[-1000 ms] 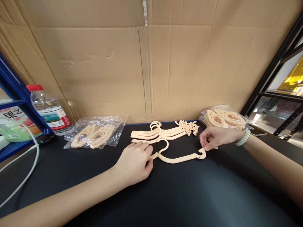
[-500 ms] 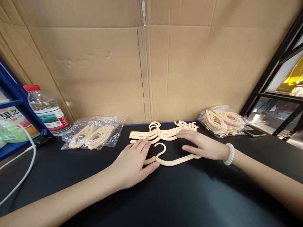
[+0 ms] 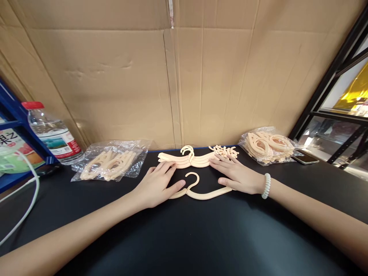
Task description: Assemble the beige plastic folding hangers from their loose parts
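Several peach-coloured plastic hangers (image 3: 198, 162) lie close together near the back of the black table, hooks pointing to the wall. My left hand (image 3: 157, 185) rests with fingers stretched out at their left part. At their right part, my right hand (image 3: 237, 174) lies flat with its fingers spread. A single hanger (image 3: 205, 196) lies in front of the group, its hook up toward them; my left hand covers its left arm and my right hand hides its right tip. Behind my right fingertips is a heap of small peach pieces (image 3: 225, 150).
A clear bag (image 3: 138, 149) of hanger parts lies left, another bag (image 3: 266, 147) right, beside a phone (image 3: 305, 157). A water bottle (image 3: 54, 134) and a white cable (image 3: 36, 191) are at far left. Cardboard (image 3: 115, 84) stands behind the table (image 3: 184, 241).
Both hands have moved in on the hanger group, and its hangers now lie closer together. My left hand has uncovered part of the group's left side. The view has shifted slightly.
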`<state>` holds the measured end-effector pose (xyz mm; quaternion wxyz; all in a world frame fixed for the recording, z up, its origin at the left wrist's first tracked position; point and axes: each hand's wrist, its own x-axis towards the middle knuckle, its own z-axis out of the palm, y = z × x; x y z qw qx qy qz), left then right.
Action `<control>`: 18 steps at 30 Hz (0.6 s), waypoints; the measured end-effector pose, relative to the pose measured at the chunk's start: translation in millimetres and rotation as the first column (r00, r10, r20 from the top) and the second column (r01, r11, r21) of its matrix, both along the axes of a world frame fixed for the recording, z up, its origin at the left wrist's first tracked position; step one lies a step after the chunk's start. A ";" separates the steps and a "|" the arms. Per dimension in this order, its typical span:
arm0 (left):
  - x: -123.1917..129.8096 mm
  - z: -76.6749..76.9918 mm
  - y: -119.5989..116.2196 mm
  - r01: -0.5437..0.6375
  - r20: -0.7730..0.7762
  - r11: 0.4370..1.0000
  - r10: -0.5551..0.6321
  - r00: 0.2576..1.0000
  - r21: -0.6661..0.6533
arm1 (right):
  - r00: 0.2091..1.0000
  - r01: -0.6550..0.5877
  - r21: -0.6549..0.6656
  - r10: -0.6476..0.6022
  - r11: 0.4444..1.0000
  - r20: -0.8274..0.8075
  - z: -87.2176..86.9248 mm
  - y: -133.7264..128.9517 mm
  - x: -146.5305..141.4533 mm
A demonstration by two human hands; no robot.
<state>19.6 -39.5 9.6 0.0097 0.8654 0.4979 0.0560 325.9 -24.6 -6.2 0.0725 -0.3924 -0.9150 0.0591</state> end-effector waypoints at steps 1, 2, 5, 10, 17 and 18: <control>0.2 0.1 0.2 0.006 0.007 1.000 -0.006 1.000 0.012 | 1.000 0.005 0.002 -0.005 1.000 -0.006 0.0 -0.2 -0.4; 0.3 0.1 0.2 0.011 0.013 1.000 -0.011 1.000 0.021 | 1.000 0.008 0.003 -0.008 1.000 -0.015 0.0 -0.4 -0.7; 0.6 -1.6 0.5 0.023 0.049 0.999 -0.025 0.998 0.049 | 0.999 0.006 -0.001 -0.006 1.000 -0.037 0.2 0.5 0.1; -5.9 -7.3 10.9 -0.020 0.277 0.996 -0.006 0.961 0.092 | 0.976 0.061 0.116 -0.035 0.991 -0.215 4.9 9.2 12.5; -27.6 7.8 36.5 -0.040 0.455 0.997 0.006 0.891 0.067 | 0.857 0.375 0.227 -0.243 0.899 -0.454 9.9 28.8 43.5; -27.7 12.7 35.3 -0.001 0.444 0.999 -0.019 0.896 0.045 | 0.854 0.387 0.234 -0.251 0.892 -0.455 9.6 30.9 46.2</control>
